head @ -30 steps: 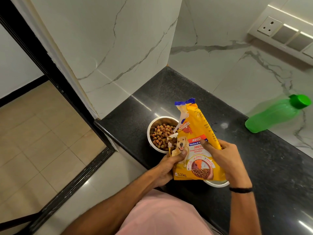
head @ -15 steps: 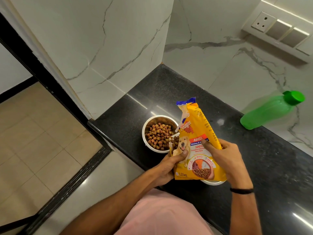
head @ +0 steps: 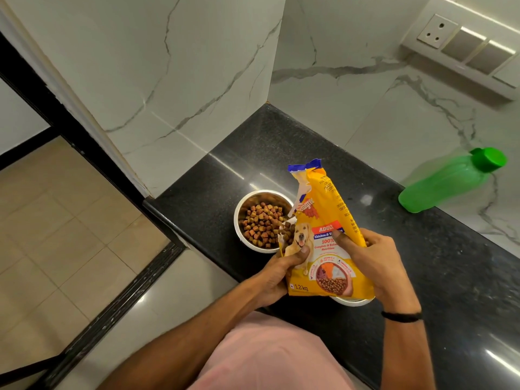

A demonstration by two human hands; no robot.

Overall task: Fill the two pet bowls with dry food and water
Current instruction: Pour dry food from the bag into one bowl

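Black granite counter [head: 450, 277]: carries everything.
Dog food bag [head: 323, 243]: held upright over near edge, torn side opening faces filled bowl, kibble showing at tear.
Risk: leftward tilt likely sheds kibble onto counter or off edge to floor.
Green water bottle [head: 447, 184]: capped, leaning on wall, well apart.
Kibble bowl [head: 254, 197]: just left of bag.
Second bowl [head: 353, 301]: mostly hidden under bag, contents unseen.
Right hand [head: 374, 260]: fingers wrapped round bag's right side.
Left hand [head: 281, 268]: thumb pinching bag front beside tear.
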